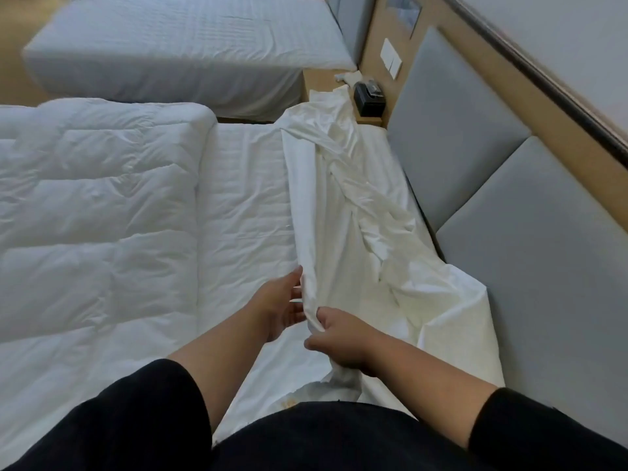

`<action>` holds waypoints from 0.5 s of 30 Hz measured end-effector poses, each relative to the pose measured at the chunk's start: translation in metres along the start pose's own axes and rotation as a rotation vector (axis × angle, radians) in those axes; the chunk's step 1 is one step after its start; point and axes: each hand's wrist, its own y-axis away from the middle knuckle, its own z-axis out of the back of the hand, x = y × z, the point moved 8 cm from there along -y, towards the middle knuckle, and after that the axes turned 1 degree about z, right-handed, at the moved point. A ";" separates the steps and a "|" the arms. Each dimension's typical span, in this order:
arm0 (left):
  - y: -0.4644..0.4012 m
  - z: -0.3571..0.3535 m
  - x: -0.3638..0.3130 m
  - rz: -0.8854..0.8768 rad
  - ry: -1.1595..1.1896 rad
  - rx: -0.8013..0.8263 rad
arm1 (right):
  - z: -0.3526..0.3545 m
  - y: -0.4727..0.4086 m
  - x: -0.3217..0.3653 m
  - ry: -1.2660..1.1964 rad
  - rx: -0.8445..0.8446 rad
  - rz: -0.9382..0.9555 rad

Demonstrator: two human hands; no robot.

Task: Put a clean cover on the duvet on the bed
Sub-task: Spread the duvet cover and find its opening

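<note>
Head view, right hand [343,338]: its fingers [314,343] curl round a bunched edge of the cover [343,205], pinching it, probably to keep one fixed point while the edge is sorted.
Head view, left hand [282,307]: palm turned toward the fabric, fingers straight and relaxed against the fold just left of the right hand's pinch; it grips nothing and seems to be feeling along the hem for a corner or the opening.
Cover: a long crumpled strip running away from the fingers toward the nightstand [339,83], lying along the headboard [475,158] side of the bed [244,198]; it is not spread and its opening cannot be made out.
Duvet [95,205]: bare and quilted, well to the left of both hands, apart from the cover, likely pushed aside to leave room.
Progress: early; nothing is yet inside the cover.
Other bed [190,49]: beyond the fingers, across the gap, taking no part.
</note>
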 end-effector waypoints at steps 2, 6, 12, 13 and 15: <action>-0.013 0.018 -0.014 0.051 0.064 0.014 | -0.019 -0.003 0.014 0.087 0.042 0.000; -0.035 0.056 -0.037 0.099 0.027 -0.017 | -0.053 -0.009 0.054 0.160 0.057 0.043; -0.030 0.152 -0.121 -0.330 -0.365 -0.297 | -0.066 -0.027 0.090 0.178 -0.106 0.058; -0.029 0.171 -0.128 -0.345 -0.424 -0.328 | -0.075 -0.031 0.095 0.223 -0.091 0.059; -0.028 0.210 -0.132 -0.346 -0.507 -0.363 | -0.098 -0.040 0.106 0.279 -0.027 0.063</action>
